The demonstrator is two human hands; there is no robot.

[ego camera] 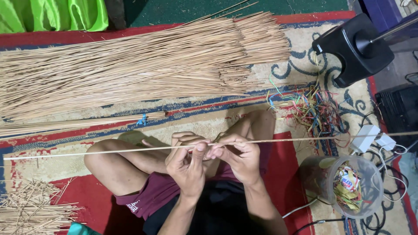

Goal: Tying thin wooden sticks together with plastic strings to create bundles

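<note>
Between the raised knees, left hand (188, 162) and right hand (241, 157) both pinch one thin stick (283, 140); its long axis runs left–right, projecting farther right.

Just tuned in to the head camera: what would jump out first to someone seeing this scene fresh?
First, the big fan of thin pale sticks spread on the patterned rug across the top. Next, at centre, the left hand and right hand pinch one long stick that runs level almost across the whole view. At right, a tangle of coloured strips lies above a clear plastic jar.
</note>
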